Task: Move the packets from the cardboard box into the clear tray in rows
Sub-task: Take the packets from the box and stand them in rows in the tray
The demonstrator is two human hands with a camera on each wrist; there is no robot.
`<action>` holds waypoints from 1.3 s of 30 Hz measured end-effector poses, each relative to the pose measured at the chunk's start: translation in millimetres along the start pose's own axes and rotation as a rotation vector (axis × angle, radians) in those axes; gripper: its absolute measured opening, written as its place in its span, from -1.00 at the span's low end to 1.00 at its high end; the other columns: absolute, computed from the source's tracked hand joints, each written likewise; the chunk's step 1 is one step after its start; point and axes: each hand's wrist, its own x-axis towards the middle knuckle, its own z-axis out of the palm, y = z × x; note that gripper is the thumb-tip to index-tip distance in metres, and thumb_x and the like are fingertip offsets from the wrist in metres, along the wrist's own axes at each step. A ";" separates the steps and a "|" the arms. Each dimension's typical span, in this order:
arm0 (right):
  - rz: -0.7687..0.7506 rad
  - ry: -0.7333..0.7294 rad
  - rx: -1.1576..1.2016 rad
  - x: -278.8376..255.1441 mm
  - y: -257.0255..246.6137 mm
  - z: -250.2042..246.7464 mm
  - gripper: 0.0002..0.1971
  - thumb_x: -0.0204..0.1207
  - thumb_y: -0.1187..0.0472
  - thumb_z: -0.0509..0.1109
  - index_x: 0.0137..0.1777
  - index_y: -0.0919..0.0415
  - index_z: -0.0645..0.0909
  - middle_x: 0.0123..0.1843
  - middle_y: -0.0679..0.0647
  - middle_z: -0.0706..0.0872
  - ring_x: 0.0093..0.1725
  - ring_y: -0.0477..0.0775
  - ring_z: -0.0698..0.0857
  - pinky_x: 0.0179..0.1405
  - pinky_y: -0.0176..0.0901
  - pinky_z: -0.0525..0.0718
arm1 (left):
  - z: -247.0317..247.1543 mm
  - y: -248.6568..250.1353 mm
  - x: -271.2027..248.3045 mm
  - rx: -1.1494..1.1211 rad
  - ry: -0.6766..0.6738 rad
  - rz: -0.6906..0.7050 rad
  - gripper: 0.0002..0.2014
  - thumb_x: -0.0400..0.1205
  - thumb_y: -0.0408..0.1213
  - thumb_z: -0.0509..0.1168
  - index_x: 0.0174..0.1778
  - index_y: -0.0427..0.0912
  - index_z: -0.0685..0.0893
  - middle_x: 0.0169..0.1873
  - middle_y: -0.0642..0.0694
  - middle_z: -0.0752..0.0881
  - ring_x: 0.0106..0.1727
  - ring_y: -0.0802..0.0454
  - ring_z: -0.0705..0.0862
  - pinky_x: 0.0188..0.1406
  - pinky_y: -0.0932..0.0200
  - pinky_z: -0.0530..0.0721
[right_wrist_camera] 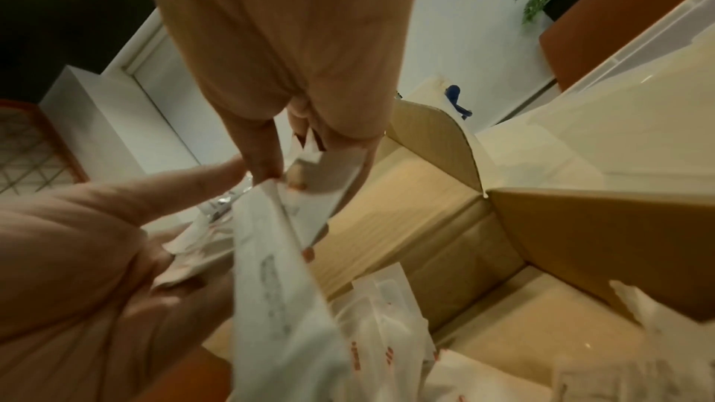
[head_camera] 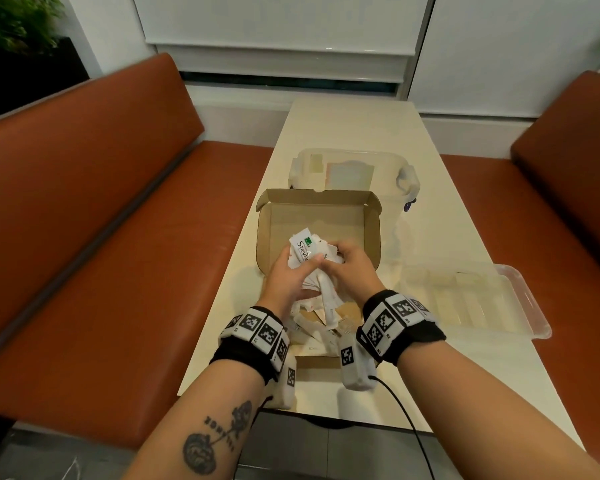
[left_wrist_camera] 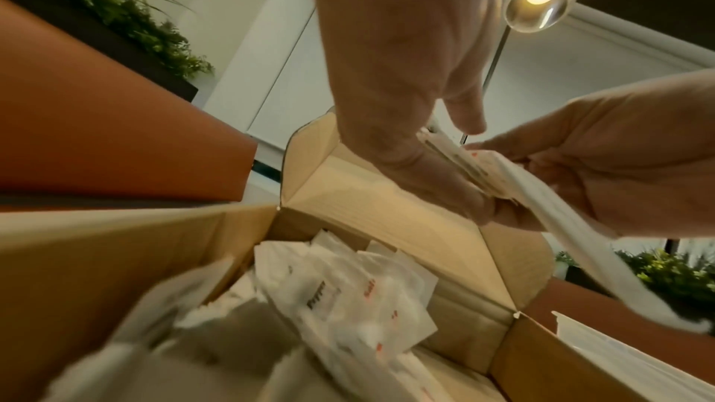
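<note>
An open cardboard box (head_camera: 326, 216) sits in the middle of the table with several white packets (head_camera: 321, 327) loose in its near half. Both hands hover over it. My left hand (head_camera: 284, 275) grips a fanned bunch of white packets (head_camera: 303, 251), the top one printed "Stevia". My right hand (head_camera: 347, 271) pinches a long white packet (right_wrist_camera: 271, 271) at its top, right against that bunch. The left wrist view shows the stack (left_wrist_camera: 464, 170) squeezed between thumb and fingers. The clear tray (head_camera: 475, 299) lies to the right of the box; it looks bare.
A clear lidded tub (head_camera: 354, 171) stands just behind the box. Orange bench seats (head_camera: 84, 237) flank the pale table (head_camera: 361, 126) on both sides. A black cable (head_camera: 406, 420) trails from my right wristband over the near table edge.
</note>
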 end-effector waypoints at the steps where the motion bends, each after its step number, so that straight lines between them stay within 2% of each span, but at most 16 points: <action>1: 0.017 0.006 -0.021 -0.1 1.5 1.0 -0.78 0.53 0.20 0.41 0.16 0.15 0.61 -0.01 0.05 0.75 -0.07 0.02 0.73 -0.12 -0.20 0.69 | 0.1 -2.6 -0.5 -0.003 -0.015 0.002 -0.68 0.58 -0.20 0.42 0.24 0.02 0.59 0.03 0.00 0.76 -0.08 0.12 0.80 -0.33 0.15 0.74; 4: 0.063 0.006 -0.034 -1.2 5.6 2.6 -0.74 0.53 0.22 0.38 0.22 0.15 0.61 0.04 0.06 0.76 0.01 0.07 0.74 0.08 0.07 0.70 | 0.4 -7.7 -2.9 -0.024 -0.045 -0.017 -0.66 0.56 -0.27 0.44 0.23 0.02 0.59 0.05 -0.02 0.76 -0.11 0.12 0.81 -0.37 0.16 0.73; 8: 0.113 0.015 0.060 -5.6 9.9 3.2 -0.80 0.51 0.28 0.37 0.13 0.14 0.62 -0.03 0.05 0.77 -0.02 0.12 0.75 0.04 0.06 0.73 | 0.8 -9.2 -7.2 -0.046 -0.105 -0.054 -0.57 0.50 -0.31 0.50 0.24 0.07 0.57 0.10 -0.05 0.76 0.01 -0.04 0.80 -0.37 0.17 0.72; 12: 0.172 0.038 0.142 -7.4 14.0 6.0 -0.79 0.53 0.32 0.35 0.14 0.18 0.63 0.04 0.17 0.77 0.02 0.20 0.76 0.10 0.19 0.71 | 4.2 -12.8 -11.0 -0.067 -0.138 -0.057 -0.47 0.53 -0.36 0.46 0.39 0.03 0.47 0.19 -0.09 0.72 0.12 -0.13 0.76 -0.27 0.06 0.75; 15: 0.177 0.085 0.215 -9.3 12.5 12.2 -0.79 0.52 0.31 0.35 0.15 0.20 0.63 0.04 0.19 0.78 0.00 0.19 0.77 0.07 0.15 0.73 | 13.0 -15.7 -12.9 -0.100 -0.052 -0.026 -0.57 0.64 -0.27 0.34 0.43 -0.03 0.45 0.19 -0.14 0.72 0.03 -0.12 0.76 -0.35 0.06 0.74; 16: 0.180 0.100 0.236 -9.6 11.9 15.0 -0.76 0.54 0.30 0.34 0.19 0.23 0.61 0.06 0.20 0.77 0.01 0.20 0.76 0.05 0.11 0.74 | 15.7 -16.3 -12.9 -0.110 -0.022 -0.015 -0.60 0.67 -0.25 0.30 0.43 -0.05 0.45 0.18 -0.17 0.71 0.02 -0.12 0.75 -0.30 0.03 0.75; 19: 0.187 0.150 0.240 -10.9 8.9 22.6 -0.74 0.58 0.24 0.31 0.24 0.26 0.56 0.07 0.19 0.75 0.02 0.19 0.75 -0.05 0.01 0.74 | 22.4 -15.5 -12.7 -0.130 0.037 -0.001 -0.65 0.72 -0.27 0.22 0.43 -0.11 0.45 0.22 -0.18 0.68 0.17 -0.13 0.72 0.10 -0.12 0.73; 21: 0.173 0.189 0.243 -11.3 7.0 27.3 -0.77 0.59 0.26 0.28 0.21 0.27 0.55 0.08 0.18 0.74 0.02 0.16 0.74 0.01 0.05 0.73 | 25.9 -14.4 -12.0 -0.116 0.065 0.009 -0.68 0.73 -0.29 0.18 0.42 -0.13 0.44 0.23 -0.17 0.67 0.20 -0.12 0.70 0.16 -0.07 0.71; 24: 0.150 0.252 0.231 -11.1 4.5 31.7 -0.78 0.60 0.32 0.22 0.21 0.26 0.54 0.09 0.14 0.72 0.00 0.06 0.70 -0.03 -0.10 0.69 | 32.3 -13.6 -10.2 -0.081 0.098 0.018 -0.69 0.74 -0.30 0.17 0.41 -0.14 0.45 0.25 -0.18 0.65 0.26 -0.14 0.66 0.27 -0.11 0.65; 26: 0.153 0.269 0.228 -8.6 4.4 31.9 -0.73 0.60 0.38 0.17 0.26 0.29 0.54 0.13 0.17 0.71 0.05 0.10 0.69 0.02 -0.09 0.68 | 35.8 -14.5 -8.5 -0.050 0.109 0.020 -0.70 0.73 -0.32 0.17 0.39 -0.15 0.46 0.26 -0.20 0.64 0.27 -0.13 0.64 0.31 -0.11 0.62; 29: 0.135 0.245 0.212 -7.0 3.6 30.7 -0.68 0.59 0.44 0.11 0.26 0.26 0.56 0.15 0.19 0.71 0.01 0.07 0.68 -0.12 -0.22 0.66 | 37.4 -14.9 -4.5 -0.032 0.122 0.017 -0.73 0.71 -0.37 0.19 0.33 -0.11 0.47 0.28 -0.18 0.63 0.27 -0.10 0.63 0.31 -0.08 0.61; 32: 0.095 0.153 0.047 -4.9 2.6 28.3 -0.66 0.61 0.42 0.11 0.32 0.25 0.54 0.23 0.20 0.69 0.16 0.14 0.67 0.09 -0.12 0.64 | 34.1 -16.3 0.2 -0.030 0.145 -0.007 -0.69 0.70 -0.41 0.20 0.37 -0.17 0.47 0.29 -0.20 0.64 0.29 -0.14 0.63 0.35 -0.16 0.58; 34: 0.080 0.074 -0.182 -1.6 4.6 26.9 -0.67 0.63 0.36 0.14 0.36 0.27 0.51 0.28 0.22 0.65 0.26 0.20 0.62 0.23 -0.08 0.57 | 30.4 -19.5 2.5 -0.057 0.166 -0.027 -0.70 0.69 -0.46 0.20 0.34 -0.19 0.49 0.24 -0.21 0.66 0.24 -0.15 0.65 0.28 -0.14 0.62; 36: 0.097 0.069 -0.423 1.8 9.7 26.2 -0.67 0.64 0.23 0.17 0.37 0.27 0.49 0.27 0.23 0.64 0.32 0.25 0.56 0.32 0.06 0.51 | 26.4 -23.0 4.6 -0.102 0.185 -0.058 -0.72 0.68 -0.50 0.20 0.29 -0.19 0.50 0.15 -0.20 0.69 0.13 -0.14 0.69 0.07 -0.06 0.69; 38: 0.159 0.147 -0.522 1.8 14.8 24.9 -0.60 0.61 0.05 0.24 0.34 0.29 0.44 0.24 0.23 0.63 0.27 0.26 0.58 0.21 0.04 0.55 | 22.9 -26.1 7.4 -0.127 0.204 -0.081 -0.72 0.68 -0.50 0.20 0.29 -0.19 0.50 0.05 -0.16 0.70 -0.01 -0.11 0.72 -0.20 0.07 0.70; 39: 0.192 0.163 -0.516 0.7 17.4 24.1 -0.54 0.59 -0.03 0.27 0.32 0.29 0.42 0.20 0.21 0.63 0.18 0.24 0.61 0.05 -0.04 0.58 | 22.0 -27.0 8.6 -0.130 0.216 -0.086 -0.71 0.68 -0.50 0.19 0.30 -0.19 0.50 0.01 -0.13 0.71 -0.07 -0.07 0.72 -0.28 0.12 0.68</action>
